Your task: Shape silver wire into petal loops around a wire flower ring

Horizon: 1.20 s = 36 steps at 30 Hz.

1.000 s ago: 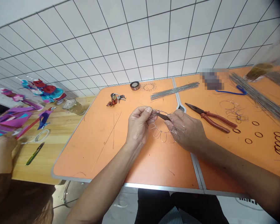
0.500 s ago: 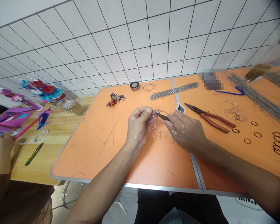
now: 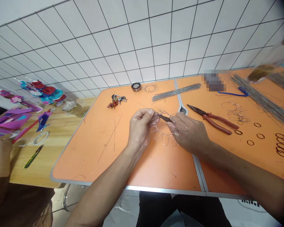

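On the orange desk (image 3: 101,151), a looped wire ring (image 3: 164,138) is held up at the centre, at 12 o'clock from the wrists. The left hand (image 3: 139,127) pinches its rim between thumb and fingers; the right hand (image 3: 190,132) closes around small pliers (image 3: 165,118), their dark nose at the wire. A firm, close pinch should keep bends neat; the bare loops look slightly uneven.

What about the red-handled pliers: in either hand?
No, the red-handled pliers lie on the orange tabletop, to the right of the right hand, not touching it.
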Each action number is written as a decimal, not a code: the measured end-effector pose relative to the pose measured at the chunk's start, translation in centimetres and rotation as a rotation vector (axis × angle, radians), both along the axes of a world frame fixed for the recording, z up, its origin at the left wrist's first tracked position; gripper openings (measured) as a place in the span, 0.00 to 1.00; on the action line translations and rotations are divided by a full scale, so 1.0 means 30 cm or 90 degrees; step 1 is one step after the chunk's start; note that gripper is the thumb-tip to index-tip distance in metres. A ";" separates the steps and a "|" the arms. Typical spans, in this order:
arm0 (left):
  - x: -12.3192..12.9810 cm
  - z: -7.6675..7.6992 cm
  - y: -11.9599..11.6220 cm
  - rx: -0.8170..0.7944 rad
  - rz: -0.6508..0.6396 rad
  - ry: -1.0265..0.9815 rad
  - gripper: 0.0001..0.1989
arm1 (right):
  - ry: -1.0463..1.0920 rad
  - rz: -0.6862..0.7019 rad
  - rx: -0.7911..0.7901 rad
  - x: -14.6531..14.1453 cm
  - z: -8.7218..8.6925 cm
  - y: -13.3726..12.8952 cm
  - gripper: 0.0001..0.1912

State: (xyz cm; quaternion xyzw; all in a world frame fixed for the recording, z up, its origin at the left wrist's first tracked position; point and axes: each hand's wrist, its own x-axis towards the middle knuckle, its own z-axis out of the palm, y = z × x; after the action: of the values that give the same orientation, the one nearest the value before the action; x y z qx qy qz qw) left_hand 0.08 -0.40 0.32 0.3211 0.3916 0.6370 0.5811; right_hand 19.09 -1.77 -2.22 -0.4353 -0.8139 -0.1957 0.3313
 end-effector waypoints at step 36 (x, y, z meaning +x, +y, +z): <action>-0.040 0.020 0.033 0.016 0.022 -0.009 0.22 | 0.023 0.070 -0.188 0.047 -0.019 0.017 0.18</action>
State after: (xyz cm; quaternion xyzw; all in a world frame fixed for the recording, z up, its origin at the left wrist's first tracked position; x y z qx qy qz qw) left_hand -1.11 0.59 0.92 0.3170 0.3847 0.6541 0.5689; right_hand 20.52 -1.26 -2.81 -0.4377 -0.8502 -0.0476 0.2886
